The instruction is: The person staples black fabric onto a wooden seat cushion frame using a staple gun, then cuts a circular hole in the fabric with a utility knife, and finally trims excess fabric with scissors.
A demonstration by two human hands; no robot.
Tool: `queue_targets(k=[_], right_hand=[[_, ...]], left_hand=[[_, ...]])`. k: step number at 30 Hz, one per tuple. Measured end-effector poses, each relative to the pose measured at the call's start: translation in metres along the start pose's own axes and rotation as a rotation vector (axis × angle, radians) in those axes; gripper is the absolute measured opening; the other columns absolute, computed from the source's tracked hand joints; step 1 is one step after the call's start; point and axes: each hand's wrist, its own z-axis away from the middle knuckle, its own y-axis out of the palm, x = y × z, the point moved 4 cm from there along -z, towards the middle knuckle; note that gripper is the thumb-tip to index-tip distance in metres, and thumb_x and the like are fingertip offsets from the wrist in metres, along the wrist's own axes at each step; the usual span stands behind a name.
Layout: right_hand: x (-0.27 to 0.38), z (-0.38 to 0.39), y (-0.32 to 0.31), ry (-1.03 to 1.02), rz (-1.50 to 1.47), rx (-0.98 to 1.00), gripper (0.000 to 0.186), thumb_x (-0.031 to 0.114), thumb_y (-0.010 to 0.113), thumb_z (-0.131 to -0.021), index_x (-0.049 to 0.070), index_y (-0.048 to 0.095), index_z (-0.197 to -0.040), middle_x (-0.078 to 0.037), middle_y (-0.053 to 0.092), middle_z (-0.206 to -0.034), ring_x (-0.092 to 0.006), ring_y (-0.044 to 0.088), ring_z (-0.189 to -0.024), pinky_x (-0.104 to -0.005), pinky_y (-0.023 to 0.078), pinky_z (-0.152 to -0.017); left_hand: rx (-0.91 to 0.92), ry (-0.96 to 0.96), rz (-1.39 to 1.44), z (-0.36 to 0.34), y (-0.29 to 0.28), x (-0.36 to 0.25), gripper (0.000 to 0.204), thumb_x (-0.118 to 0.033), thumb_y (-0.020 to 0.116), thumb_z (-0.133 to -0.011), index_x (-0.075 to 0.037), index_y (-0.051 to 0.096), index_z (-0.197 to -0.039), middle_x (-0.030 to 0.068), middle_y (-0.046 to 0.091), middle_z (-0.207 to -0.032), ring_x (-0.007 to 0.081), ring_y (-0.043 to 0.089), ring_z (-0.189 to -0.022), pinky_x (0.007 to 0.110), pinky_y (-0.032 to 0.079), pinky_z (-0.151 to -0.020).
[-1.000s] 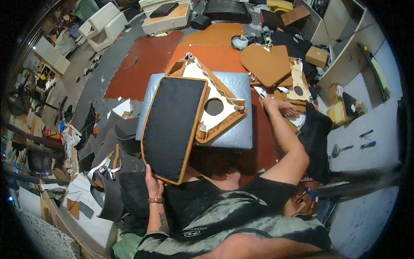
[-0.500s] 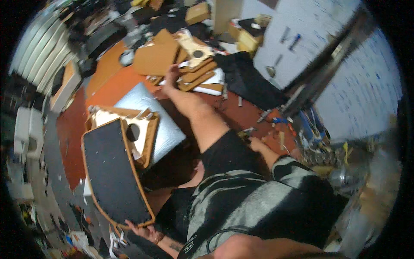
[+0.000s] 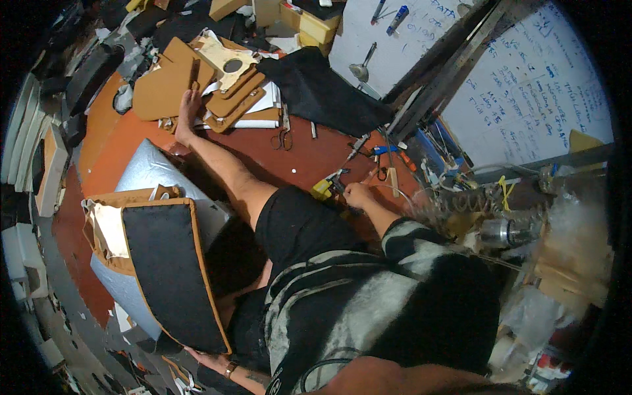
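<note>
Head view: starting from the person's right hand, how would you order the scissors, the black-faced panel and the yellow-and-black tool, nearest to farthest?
1. Yellow-and-black tool: right by the right hand, just to its left.
2. Scissors: on the red floor, up and to the left.
3. Black-faced panel: well to the left, its lower end by the left hand.

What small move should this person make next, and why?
Probably lift the yellow tool with the right hand: that hand is right at it, though its grip is unclear, while the left hand is at the lower edge of the black panel.
</note>
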Motion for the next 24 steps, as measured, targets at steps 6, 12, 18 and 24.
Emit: queue_targets(k=[6,12,18,24], right_hand=[[-0.010,-0.026,-0.019,0.260,-0.033,-0.219,0.025,0.035,0.068,-0.095,0.011,0.073,-0.098,-0.014,0.076,-0.105,-0.0385,0.072,-0.103,-0.0510,0.058,-0.089],[-0.038,-0.042,-0.041,0.426,-0.193,-0.313,0.031,0.037,0.066,-0.100,0.007,0.074,-0.097,-0.016,0.077,-0.097,-0.0367,0.075,-0.096,-0.0504,0.059,-0.083],[-0.084,-0.067,-0.007,0.631,-0.678,-0.230,0.023,0.027,0.069,-0.102,0.005,0.076,-0.106,-0.014,0.076,-0.084,-0.0240,0.073,-0.066,-0.0410,0.058,-0.067],[-0.094,-0.077,-0.024,0.536,-0.350,-0.638,0.026,0.032,0.069,-0.099,0.007,0.077,-0.099,-0.017,0.076,-0.089,-0.0331,0.075,-0.087,-0.0483,0.057,-0.080]], left_hand=[[-0.039,-0.044,-0.179,-0.018,-0.015,0.011,0.089,-0.064,0.049,-0.102,-0.005,0.029,-0.165,0.0205,0.036,-0.166,0.0384,0.041,-0.148,0.052,0.030,-0.126],[-0.135,0.082,-0.400,-0.032,-0.031,0.016,0.082,-0.061,0.039,-0.106,-0.008,0.027,-0.167,0.0178,0.033,-0.169,0.0355,0.038,-0.152,0.051,0.029,-0.127],[-0.166,0.222,-0.681,-0.026,-0.035,0.008,0.075,-0.058,0.031,-0.107,-0.011,0.029,-0.166,0.0139,0.029,-0.171,0.0342,0.035,-0.154,0.051,0.027,-0.127],[-0.250,0.039,-0.435,0.006,0.019,-0.003,0.080,-0.061,0.037,-0.105,-0.009,0.031,-0.165,0.0156,0.032,-0.170,0.0365,0.036,-0.153,0.053,0.026,-0.127]])
